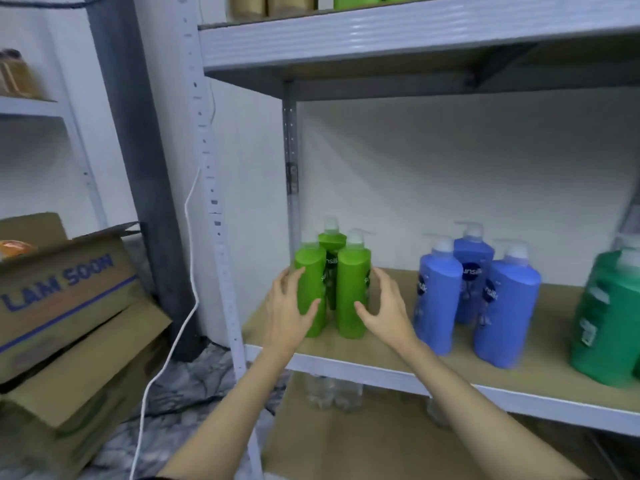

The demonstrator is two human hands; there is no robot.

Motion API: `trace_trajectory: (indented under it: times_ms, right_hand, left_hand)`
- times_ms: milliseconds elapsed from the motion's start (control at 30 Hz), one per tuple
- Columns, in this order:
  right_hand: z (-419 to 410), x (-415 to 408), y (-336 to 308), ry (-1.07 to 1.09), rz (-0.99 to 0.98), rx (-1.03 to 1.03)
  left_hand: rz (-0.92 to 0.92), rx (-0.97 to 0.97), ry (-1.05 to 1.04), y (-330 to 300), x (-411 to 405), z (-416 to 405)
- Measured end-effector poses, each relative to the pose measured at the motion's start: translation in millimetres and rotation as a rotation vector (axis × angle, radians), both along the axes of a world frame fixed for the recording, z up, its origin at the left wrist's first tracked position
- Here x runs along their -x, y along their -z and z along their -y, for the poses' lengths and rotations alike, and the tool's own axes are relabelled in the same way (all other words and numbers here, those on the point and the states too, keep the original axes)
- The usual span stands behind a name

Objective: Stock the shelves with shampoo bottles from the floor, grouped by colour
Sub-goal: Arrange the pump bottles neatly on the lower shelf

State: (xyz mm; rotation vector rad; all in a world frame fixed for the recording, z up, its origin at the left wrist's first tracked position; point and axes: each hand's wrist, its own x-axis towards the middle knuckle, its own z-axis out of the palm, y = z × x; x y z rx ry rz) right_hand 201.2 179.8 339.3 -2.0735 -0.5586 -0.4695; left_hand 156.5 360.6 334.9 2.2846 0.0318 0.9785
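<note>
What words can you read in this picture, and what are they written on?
"LAM SOON": on the cardboard box.
"unsilk", first letter hidden: on the back blue bottle.
"nsilk", partly hidden: on the front blue bottles and back green bottle.
Dark green bottle labels: too blurred to read.

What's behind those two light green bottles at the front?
A third light green bottle stands behind the two front bottles. Only its pump and shoulder show between them; its lower body is covered. Beyond it is the white wall.

Three lime-green bottles (332,289), three blue bottles (478,299) with dark round labels, one darker green bottle (609,327); tan shelf board (540,372), grey-white metal frame (381,39).
</note>
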Motion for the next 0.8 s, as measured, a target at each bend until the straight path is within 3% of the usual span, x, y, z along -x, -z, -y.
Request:
trace_trajectory:
  times_ms: [200,500,800]
  right_hand:
    - [6.6,15.6,10.5,-0.007,-0.041,0.021]
    - [-3.8,-15.3,-2.4,-0.030,-0.205,-0.128]
    - [-13.2,-49.4,-6.2,-0.149,-0.098,-0.316]
  left_hand:
    - [0.021,0.014,0.005,15.5,11.5,2.7]
    - [0.067,0.148,0.059,-6.2,-22.3,11.1]
    - [0.051,0.169,0.018,-4.4,-57.6,3.8]
